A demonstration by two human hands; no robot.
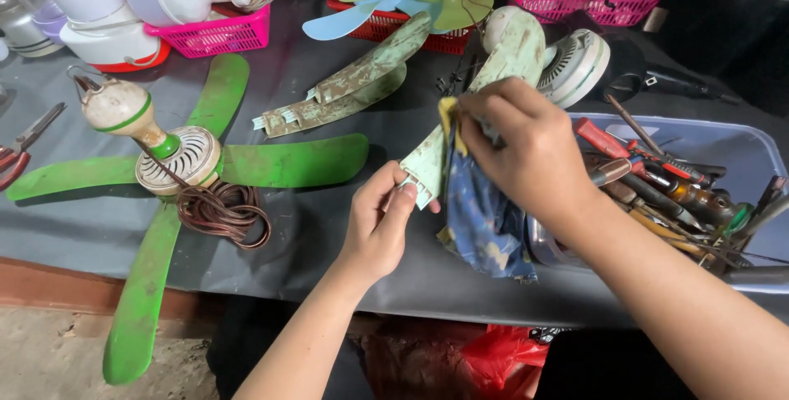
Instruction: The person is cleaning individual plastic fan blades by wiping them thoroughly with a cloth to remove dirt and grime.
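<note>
left hand [380, 223] pinching fan blade [501, 59] base, right hand [526, 149] pressing rag [485, 219] above

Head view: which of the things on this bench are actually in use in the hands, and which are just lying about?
In use:
- pale green fan blade, its base end held by the left hand
- blue and yellow rag, pressed onto the blade by the right hand

Lying about:
- green ceiling fan with coiled brown cord
- two loose worn blades
- tray of screwdrivers
- pink baskets
- pliers
</note>
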